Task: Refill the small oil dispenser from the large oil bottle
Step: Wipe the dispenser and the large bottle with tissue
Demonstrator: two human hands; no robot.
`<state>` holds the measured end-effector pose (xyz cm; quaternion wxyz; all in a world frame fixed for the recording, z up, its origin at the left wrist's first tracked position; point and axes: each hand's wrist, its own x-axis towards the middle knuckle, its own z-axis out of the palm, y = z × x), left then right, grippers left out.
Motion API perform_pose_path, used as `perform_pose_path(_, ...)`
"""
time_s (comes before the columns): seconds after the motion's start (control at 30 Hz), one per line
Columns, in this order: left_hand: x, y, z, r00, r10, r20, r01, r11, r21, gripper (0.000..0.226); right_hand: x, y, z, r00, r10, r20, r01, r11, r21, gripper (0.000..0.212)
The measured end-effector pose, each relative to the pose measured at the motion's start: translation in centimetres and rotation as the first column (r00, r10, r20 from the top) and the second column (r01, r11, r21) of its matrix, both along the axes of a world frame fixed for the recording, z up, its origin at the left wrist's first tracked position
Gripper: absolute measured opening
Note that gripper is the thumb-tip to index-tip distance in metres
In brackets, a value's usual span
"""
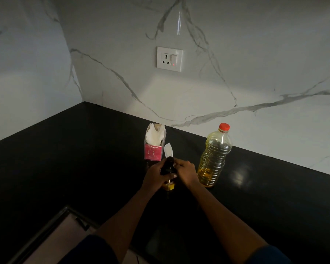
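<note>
Head view, kitchen corner. The black countertop (65, 159) lies bare over a wide stretch to the left of the small oil dispenser (168, 169). Behind the dispenser the counter ends at the veined marble wall (236, 54), and the two wall faces meet in a corner behind it and to its left. A metal-rimmed recess (51, 225) cuts into the counter in front of the dispenser and to its left; we cannot tell what it is.

Just behind the dispenser and to its left stands a pink tissue box (153, 149). A white folded sheet (168, 149) rises directly behind the dispenser. To the dispenser's right, near but apart, the large oil bottle (214, 157) stands upright with its red cap (224, 126) on and oil only in its lower part.

The dispenser stands on the counter, with yellow oil showing at its base. The left hand (154, 176) wraps round its dark body from the left. The right hand (187, 173) comes in from the right, its fingers curled about the dark upper part. Both forearms reach forward and converge on the dispenser.

A white wall socket (169, 59) with a red indicator light sits high on the wall behind the dispenser. The light is dim.
</note>
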<state>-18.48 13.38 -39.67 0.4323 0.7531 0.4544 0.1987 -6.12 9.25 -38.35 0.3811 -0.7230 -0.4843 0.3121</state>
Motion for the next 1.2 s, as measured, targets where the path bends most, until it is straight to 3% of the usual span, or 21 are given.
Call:
perform_pose_path(0.17, 0.2, 0.1, -0.9, 0.995, 0.075, -0.073, -0.061, 0.984, 0.169, 0.06, -1.1, -2.1, -1.5, 0.989, -0.149, -0.024, 0.15, 0.986, 0.076, 0.035)
perform_pose_path(0.33, 0.5, -0.2, -1.6, 0.978, 0.181, -0.102, -0.131, 0.918, 0.374, 0.053, -2.6, -3.9, -1.9, 0.984, -0.073, 0.165, 0.042, 0.982, 0.183, 0.039)
perform_pose_path(0.43, 0.8, -0.5, -1.8, 0.973, 0.209, -0.096, -0.146, 0.885, 0.443, 0.05, -2.6, -3.2, -1.3, 0.977, -0.111, 0.183, 0.078, 0.981, 0.179, 0.033)
perform_pose_path(0.6, 0.6, -1.2, -1.8, 0.974, 0.199, -0.109, -0.146, 0.917, 0.372, 0.06, -1.7, -1.9, -0.7, 0.967, -0.165, 0.192, 0.133, 0.977, 0.168, 0.027)
perform_pose_path(0.8, 0.2, -1.5, -1.3, 0.972, 0.226, 0.068, -0.234, 0.959, 0.163, 0.046, 0.3, -0.6, -0.3, 0.973, -0.169, 0.16, 0.151, 0.982, 0.114, 0.031)
perform_pose_path(0.93, 0.9, -0.4, -0.2, 0.983, 0.082, 0.162, -0.087, 0.996, 0.019, 0.06, 0.1, -0.5, -0.2, 0.97, -0.168, 0.176, 0.15, 0.982, 0.113, 0.033)
perform_pose_path(1.03, 1.4, 0.5, -0.6, 0.998, 0.041, 0.038, -0.043, 0.997, 0.07, 0.063, -0.5, -0.7, -0.6, 0.956, -0.218, 0.194, 0.197, 0.973, 0.121, 0.028)
perform_pose_path(1.2, 1.8, -0.1, -0.6, 0.968, 0.154, -0.199, -0.107, 0.968, 0.227, 0.057, -2.3, -1.3, -1.8, 0.925, -0.242, 0.292, 0.22, 0.97, 0.105, 0.015)
